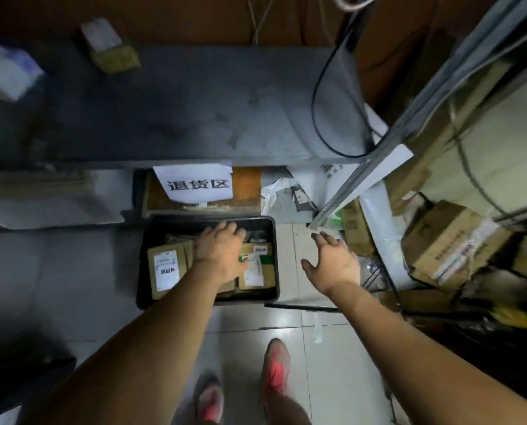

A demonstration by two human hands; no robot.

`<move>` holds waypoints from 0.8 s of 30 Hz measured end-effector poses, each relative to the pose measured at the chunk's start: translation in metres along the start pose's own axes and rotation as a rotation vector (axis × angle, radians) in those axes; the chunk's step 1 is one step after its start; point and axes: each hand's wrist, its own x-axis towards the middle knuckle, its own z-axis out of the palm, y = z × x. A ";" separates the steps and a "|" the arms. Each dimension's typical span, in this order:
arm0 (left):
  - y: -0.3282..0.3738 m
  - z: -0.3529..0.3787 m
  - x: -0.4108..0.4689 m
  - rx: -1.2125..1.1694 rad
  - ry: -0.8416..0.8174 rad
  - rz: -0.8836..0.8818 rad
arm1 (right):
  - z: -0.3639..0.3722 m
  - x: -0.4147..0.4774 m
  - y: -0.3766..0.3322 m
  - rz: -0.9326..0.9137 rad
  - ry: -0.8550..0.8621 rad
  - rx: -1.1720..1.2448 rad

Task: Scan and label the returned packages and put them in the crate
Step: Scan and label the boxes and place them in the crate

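Two red shoes, one on the left and one on the right, stand on the pale tiled floor at the near edge, and both bare forearms reach away from them toward the far side.

The left hand hovers palm down over the black crate. Its fingers are stretched forward and only loosely bent, and no grip on anything shows; whatever lies under the palm is hidden. The right hand hangs just right of the crate above the bare tiles, fingers spread and relaxed, holding nothing.

Inside the crate lie several cardboard packages. A box with a white label lies along the left wall. Another labelled package with a green patch sits against the right wall, partly covered by the left hand. More parcels lie at the far end, too dark to tell apart.

Just beyond the crate, a white paper sign with black characters hangs over a brown carton. Above it runs a grey tabletop that carries a small blurred box and a white packet at its far left. A black cable loops down over its right end.

On the right, a metal shelf frame slants across the view. Taped cardboard boxes are piled on the floor near its foot.
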 end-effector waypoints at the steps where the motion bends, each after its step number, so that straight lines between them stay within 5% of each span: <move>1: 0.009 -0.018 -0.015 0.028 0.010 0.037 | -0.017 -0.021 0.004 0.020 0.022 0.012; 12: 0.143 -0.116 -0.158 0.234 0.121 0.455 | -0.086 -0.286 0.073 0.380 0.178 0.155; 24: 0.409 -0.135 -0.285 0.277 0.206 0.835 | -0.089 -0.515 0.266 0.714 0.357 0.280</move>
